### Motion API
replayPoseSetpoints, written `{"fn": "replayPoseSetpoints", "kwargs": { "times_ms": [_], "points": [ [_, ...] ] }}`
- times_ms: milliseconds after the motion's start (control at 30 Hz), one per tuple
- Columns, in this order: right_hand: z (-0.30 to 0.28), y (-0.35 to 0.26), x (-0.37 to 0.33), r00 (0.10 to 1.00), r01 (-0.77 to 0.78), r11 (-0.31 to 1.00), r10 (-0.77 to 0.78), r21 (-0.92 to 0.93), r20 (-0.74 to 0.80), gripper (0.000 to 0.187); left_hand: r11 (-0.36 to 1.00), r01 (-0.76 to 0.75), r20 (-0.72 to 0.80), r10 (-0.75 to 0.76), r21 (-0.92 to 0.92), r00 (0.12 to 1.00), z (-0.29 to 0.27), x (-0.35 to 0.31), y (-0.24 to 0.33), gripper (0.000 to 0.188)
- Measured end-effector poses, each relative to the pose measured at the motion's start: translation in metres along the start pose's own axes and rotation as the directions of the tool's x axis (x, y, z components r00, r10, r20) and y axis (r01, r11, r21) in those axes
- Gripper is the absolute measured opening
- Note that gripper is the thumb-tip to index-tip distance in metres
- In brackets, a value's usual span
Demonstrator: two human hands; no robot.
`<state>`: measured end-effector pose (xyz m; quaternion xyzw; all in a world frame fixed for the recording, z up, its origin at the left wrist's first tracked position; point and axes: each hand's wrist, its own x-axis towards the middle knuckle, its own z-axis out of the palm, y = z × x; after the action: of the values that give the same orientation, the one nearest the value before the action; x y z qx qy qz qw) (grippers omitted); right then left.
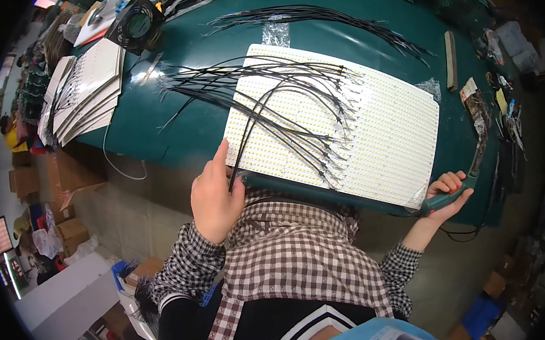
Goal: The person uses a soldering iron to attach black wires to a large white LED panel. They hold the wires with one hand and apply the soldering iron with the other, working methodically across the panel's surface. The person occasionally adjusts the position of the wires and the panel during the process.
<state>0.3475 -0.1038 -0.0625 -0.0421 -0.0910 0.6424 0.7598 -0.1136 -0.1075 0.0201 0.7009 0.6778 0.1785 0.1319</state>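
Note:
A large white LED panel (396, 130), made of strips with rows of small yellow dots, lies tilted on the green table. Black wires (296, 144) fan leftward across it from a line of joints near its middle. At its near left corner is my left hand (216, 196), forefinger along the edge and thumb apart. One bent black wire (243, 143) runs down into this hand, between thumb and fingers. Past the near right corner, my right hand (448, 195) wraps round the green handle of a soldering iron (469, 183), its metal shaft pointing away from me.
Another bundle of black wires (318, 12) lies across the back. Stacked white panels (90, 88) and a black fan frame (136, 25) stand at the left. To the right are a grey bar (451, 61) and a foil-wrapped piece (475, 105). A black cord (466, 232) hangs by my right hand.

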Motion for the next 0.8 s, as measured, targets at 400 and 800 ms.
{"fn": "replayPoseSetpoints", "kwargs": {
  "times_ms": [400, 800],
  "points": [
    [-0.001, -0.003, -0.001, 0.999, 0.014, 0.999, -0.015, -0.029, -0.029, 0.037, 0.987, -0.159, -0.185, 0.158, 0.008, 0.97, -0.047, 0.066, -0.058, 0.025],
    [-0.002, -0.006, 0.001, 0.998, 0.0, 1.0, -0.001, -0.007, -0.063, 0.037, 0.947, -0.314, 0.26, 0.287, 0.065, 0.922, -0.016, 0.189, -0.072, 0.047]
  ]
}}
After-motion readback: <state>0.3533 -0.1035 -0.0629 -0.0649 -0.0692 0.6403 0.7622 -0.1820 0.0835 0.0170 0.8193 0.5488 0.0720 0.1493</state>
